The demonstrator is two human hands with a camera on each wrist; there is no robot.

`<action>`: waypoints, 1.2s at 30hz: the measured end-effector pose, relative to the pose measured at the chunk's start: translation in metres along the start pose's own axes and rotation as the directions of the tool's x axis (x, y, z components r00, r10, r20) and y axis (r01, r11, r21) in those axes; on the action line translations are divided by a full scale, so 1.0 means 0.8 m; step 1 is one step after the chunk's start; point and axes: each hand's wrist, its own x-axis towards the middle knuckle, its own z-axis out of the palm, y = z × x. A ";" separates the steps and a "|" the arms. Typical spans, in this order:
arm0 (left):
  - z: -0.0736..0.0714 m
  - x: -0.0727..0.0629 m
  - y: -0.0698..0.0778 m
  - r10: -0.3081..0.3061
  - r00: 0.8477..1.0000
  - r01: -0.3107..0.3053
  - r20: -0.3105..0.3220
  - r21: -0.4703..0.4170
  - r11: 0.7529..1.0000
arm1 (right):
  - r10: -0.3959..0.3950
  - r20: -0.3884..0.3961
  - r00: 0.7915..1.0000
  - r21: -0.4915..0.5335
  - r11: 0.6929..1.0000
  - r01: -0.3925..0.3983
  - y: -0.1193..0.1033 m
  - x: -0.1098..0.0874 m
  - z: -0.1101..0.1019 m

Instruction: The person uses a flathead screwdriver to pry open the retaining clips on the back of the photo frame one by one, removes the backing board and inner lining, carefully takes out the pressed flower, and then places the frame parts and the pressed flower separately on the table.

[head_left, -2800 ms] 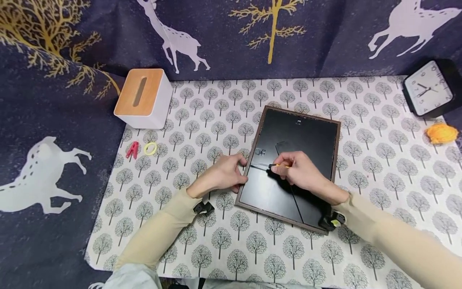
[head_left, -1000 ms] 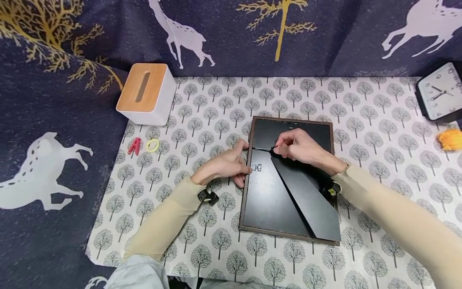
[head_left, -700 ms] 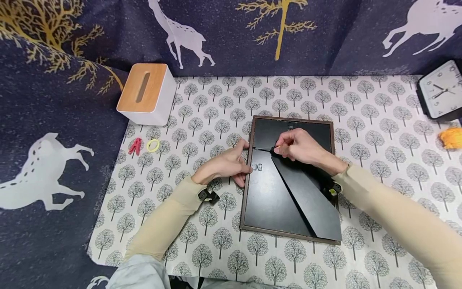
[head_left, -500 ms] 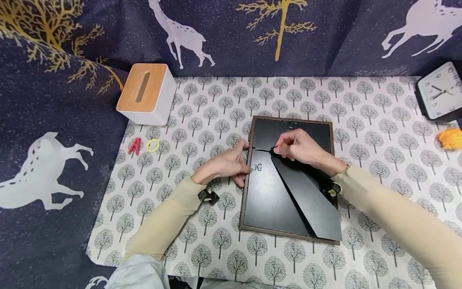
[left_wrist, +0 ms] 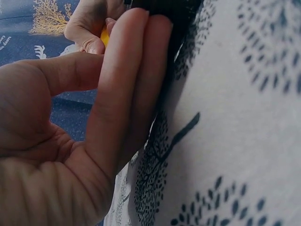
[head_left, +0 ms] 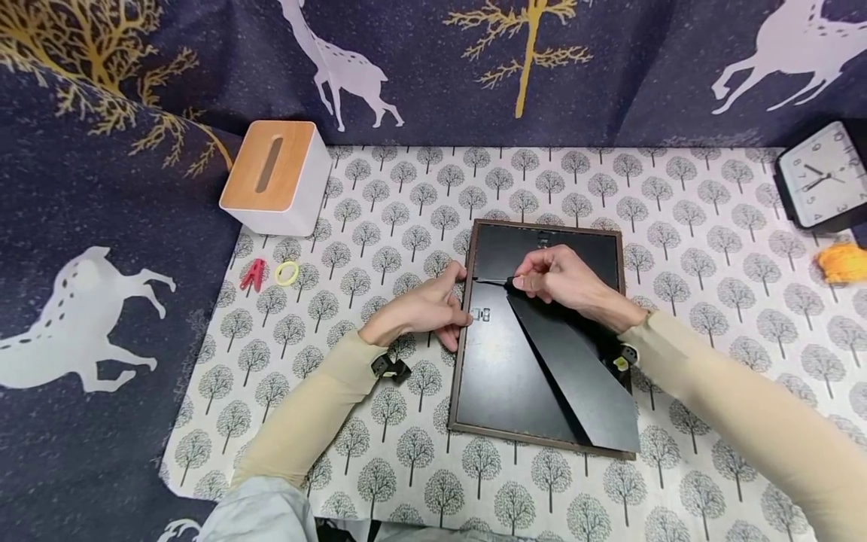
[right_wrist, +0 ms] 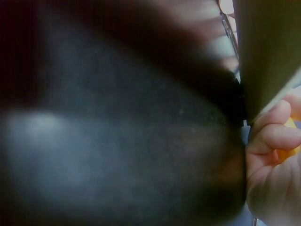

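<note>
A picture frame (head_left: pixel 457 391) lies face down, its black backing board (head_left: pixel 501 376) showing. A black stand leg (head_left: pixel 579 376) angles across the board to the frame's lower right corner. My right hand (head_left: pixel 558 278) pinches a screwdriver (head_left: pixel 493 282) above the leg's top end; its thin shaft points left to the frame's left rim. Yellow of its handle (left_wrist: pixel 104 35) shows in the left wrist view. My left hand (head_left: pixel 423 305) rests against the frame's left side with fairly straight fingers (left_wrist: pixel 120 89), beside a metal hanger (head_left: pixel 482 315). The blurred right wrist view is mostly filled by a dark surface.
A tissue box (head_left: pixel 278 177) with a wooden lid stands at the back left. In front of it lie a red clip (head_left: pixel 254 275) and a yellow ring (head_left: pixel 287 273). A clock (head_left: pixel 822 177) and an orange bundle (head_left: pixel 842 263) sit at the right, on the tree-print tablecloth (head_left: pixel 379 482).
Since the earliest frame, the picture frame has turned slightly and the stand leg has swung to the lower right. Both hands have moved farther up the frame. Over the last second, everything stays nearly still.
</note>
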 end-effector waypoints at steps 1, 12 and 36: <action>0.000 0.000 0.000 0.002 1.000 -0.002 0.002 0.000 1.000 | -0.001 0.001 1.000 0.005 1.000 0.001 0.001 0.000 0.000; 0.000 0.005 -0.005 0.024 1.000 -0.024 0.010 -0.004 1.000 | -0.017 0.003 1.000 0.016 1.000 0.017 0.005 0.002 0.002; 0.001 0.006 -0.003 -0.009 1.000 0.009 0.010 -0.010 1.000 | -0.062 -0.025 0.998 -0.101 0.993 0.059 0.002 -0.001 0.000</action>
